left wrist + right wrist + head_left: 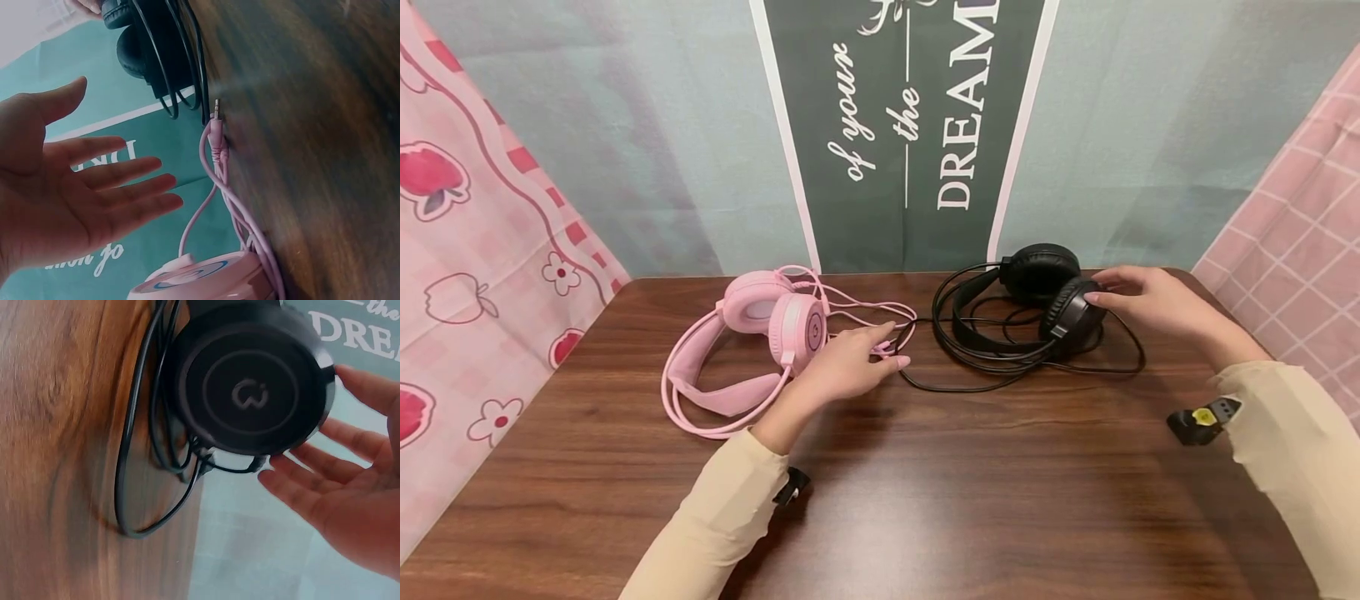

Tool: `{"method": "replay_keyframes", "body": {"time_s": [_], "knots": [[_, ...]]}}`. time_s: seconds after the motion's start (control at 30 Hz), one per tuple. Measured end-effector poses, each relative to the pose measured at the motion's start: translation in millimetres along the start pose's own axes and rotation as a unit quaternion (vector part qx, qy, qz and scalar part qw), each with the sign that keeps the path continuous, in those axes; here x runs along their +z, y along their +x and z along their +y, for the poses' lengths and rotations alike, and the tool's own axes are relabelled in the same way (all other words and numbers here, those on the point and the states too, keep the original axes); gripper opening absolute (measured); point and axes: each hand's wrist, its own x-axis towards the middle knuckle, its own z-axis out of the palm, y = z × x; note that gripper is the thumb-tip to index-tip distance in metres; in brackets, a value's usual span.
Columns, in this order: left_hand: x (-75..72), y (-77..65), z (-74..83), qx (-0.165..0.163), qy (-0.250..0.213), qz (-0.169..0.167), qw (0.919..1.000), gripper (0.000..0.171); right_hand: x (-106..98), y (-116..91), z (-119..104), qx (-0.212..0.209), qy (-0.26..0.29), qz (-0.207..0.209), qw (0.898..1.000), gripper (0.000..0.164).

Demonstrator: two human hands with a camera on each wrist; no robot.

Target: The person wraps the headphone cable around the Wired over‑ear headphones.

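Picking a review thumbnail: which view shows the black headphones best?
The head view: there the black headphones show both ear cups and headband. Right wrist: one ear cup's logo, close up. Left wrist: only part, cropped at the top.

Pink corded headphones (781, 323) lying at left, black corded headphones (1064, 312) at right, both round-cupped

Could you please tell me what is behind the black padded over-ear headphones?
Behind the black padded over-ear headphones, a pale blue-green fabric backdrop can be seen. The part that their ear cups cover is hidden.
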Motion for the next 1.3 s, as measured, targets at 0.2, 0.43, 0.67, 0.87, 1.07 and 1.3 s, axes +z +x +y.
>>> {"method": "replay_keyframes", "body": {"time_s": [0.2,0.43,0.67,0.87,1.07,1.3], "knots": [[1.9,3.3,-4.9,-0.014,-0.036,0.009,0.9992,0.055,1.8,4.6,3.6,-0.002,0.014,-0.002,1.0,0.054],[0.5,4.8,-8.0,-0.02,-0.059,0.009,0.998,0.053,4.3,0.4,1.5,0.012,0.022,0.007,1.0,0.053],[-1.4,5.1,-10.4,-0.025,-0.086,0.012,0.9959,0.05,7.5,-4.0,-1.7,0.018,0.037,0.011,0.999,0.054],[-4.0,6.3,-11.9,-0.042,-0.111,0.01,0.9929,0.046,12.5,-6.1,-8.0,0.014,0.038,0.012,0.999,0.051],[-7.3,5.3,-15.2,-0.052,-0.11,0.01,0.9925,0.045,20.9,-8.3,-22.7,0.004,0.045,0.008,0.999,0.047],[-9.1,6.3,-17.4,-0.072,-0.088,0.006,0.9935,0.044,34.0,-12.4,-46.9,-0.005,0.062,0.001,0.998,0.046]]}}
